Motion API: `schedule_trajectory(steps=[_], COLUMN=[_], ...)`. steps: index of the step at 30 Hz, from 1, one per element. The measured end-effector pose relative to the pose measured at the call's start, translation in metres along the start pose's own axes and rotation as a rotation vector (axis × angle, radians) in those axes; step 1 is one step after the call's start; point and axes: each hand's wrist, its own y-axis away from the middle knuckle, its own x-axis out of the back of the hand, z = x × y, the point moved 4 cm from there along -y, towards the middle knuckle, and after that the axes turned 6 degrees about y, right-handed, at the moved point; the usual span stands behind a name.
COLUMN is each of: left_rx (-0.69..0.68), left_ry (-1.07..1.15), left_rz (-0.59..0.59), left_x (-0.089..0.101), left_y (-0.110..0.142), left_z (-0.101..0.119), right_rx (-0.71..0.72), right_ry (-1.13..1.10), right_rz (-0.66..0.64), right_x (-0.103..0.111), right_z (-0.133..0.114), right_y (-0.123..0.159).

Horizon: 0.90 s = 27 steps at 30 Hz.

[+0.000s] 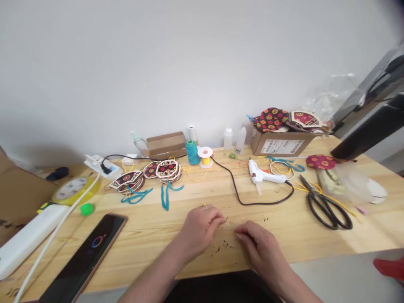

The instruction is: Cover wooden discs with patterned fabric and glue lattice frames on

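Note:
My left hand (201, 229) rests on the wooden table (151, 227) near its front edge, fingers curled into a pinch; what it pinches is too small to name. A short bit of yellow thread (205, 206) lies just behind it. My right hand (257, 244) lies beside it to the right, fingers drawn together and pointing at the left hand's fingertips. A small gap separates the two hands. Tiny dark scraps (224, 244) dot the wood between them.
A white glue gun (263, 176) with a black cord, black scissors (328, 206) and a cardboard box (280, 143) sit to the right. Patterned wooden ornaments (158, 170) with teal tassels, thread spools (192, 152), a power strip (102, 166) and a phone (88, 256) lie left.

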Motion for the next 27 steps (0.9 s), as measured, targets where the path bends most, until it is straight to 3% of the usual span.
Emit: schedule_trajectory(steps=[5,8,11,15,21,25,27], left_rx=[-0.015,-0.007,-0.016,-0.075,-0.255,-0.304,-0.295], left_ry=[0.032,0.070,0.057,0.038,-0.110,-0.083,-0.091], left_rz=[0.037,0.142,0.237,0.226,0.260,0.291,0.337], left_x=[-0.004,0.000,-0.004,-0.014,-0.021,-0.018,-0.014], left_y=[-0.011,-0.015,-0.013,-0.006,0.002,0.002,0.001], left_z=[0.004,0.001,-0.004,-0.009,-0.007,-0.008,-0.010], right_rx=[0.030,0.055,0.025,-0.005,-0.038,-0.282,-0.447], right_ry=[0.073,0.084,0.072,0.069,0.227,0.461,0.619], right_rz=[0.047,0.052,-0.013,-0.084,0.080,0.211,0.205], right_x=[0.003,0.004,0.007,0.024,0.088,0.149,0.179], right_z=[-0.008,-0.013,-0.014,-0.012,0.024,0.073,0.096], right_y=[-0.002,-0.003,-0.007,-0.014,-0.030,-0.044,-0.049])
